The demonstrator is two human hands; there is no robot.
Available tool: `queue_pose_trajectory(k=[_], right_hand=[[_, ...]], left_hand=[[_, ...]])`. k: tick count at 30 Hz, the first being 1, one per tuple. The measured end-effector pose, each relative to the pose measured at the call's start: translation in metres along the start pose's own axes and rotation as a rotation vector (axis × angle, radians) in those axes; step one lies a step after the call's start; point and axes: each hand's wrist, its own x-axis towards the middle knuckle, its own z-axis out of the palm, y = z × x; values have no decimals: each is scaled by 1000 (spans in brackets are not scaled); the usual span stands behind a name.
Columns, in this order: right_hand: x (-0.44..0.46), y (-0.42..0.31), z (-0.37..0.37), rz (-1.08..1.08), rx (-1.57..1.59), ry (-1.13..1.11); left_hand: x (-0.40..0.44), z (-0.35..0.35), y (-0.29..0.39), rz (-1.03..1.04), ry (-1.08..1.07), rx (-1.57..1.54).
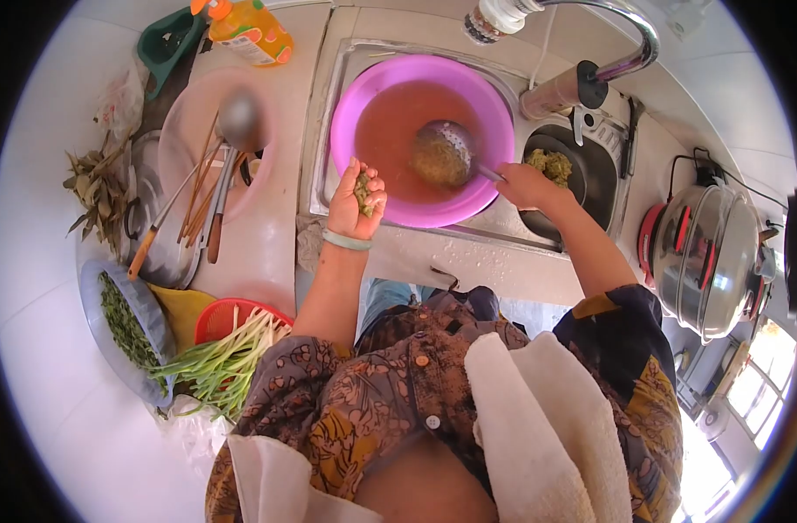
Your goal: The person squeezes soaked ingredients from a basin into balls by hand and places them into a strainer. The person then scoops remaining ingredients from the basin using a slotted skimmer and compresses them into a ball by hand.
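My left hand (350,215), a pale green bangle on its wrist, is cupped palm up with fingers curled round a small clump of chopped greens (364,193). It is held by the near left rim of a pink plastic basin (496,113) of cloudy reddish-brown water. My right hand (529,186) grips the handle of a perforated skimmer (451,138) over the basin's right rim. The skimmer's bowl sits in the water and carries a heap of wet greenish-brown bits (440,162). Just beyond my right hand, another greenish clump (551,166) lies in the small sink bowl (595,179).
A chrome faucet (647,39) arches over the sink. Left are an orange soap bottle (257,39), a translucent bowl (176,131) with a ladle (240,120), dried leaves (98,187), a red basket (211,322) and scallions (224,366). A lidded electric pot (712,253) stands right.
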Motion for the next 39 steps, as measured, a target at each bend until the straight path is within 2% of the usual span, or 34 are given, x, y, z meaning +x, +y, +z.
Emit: queue_pose_trajectory(k=[4,10,16,19,29,39], right_hand=[[12,-27,-8,155,212,-224],[42,-36,14,31,409,-325],[49,-35,32,55,612,-221],[45,-33,30,-4,602,-154],[3,-49,19,43,744,-128],[-36,-63,34,1,953,18]], left_hand=[[-4,-3,2,26,24,-4],[-10,-1,8,65,80,18],[-12,-7,14,66,77,14],[-11,-7,16,65,89,25],[-6,-6,12,22,78,16],[17,4,-2,157,207,38]])
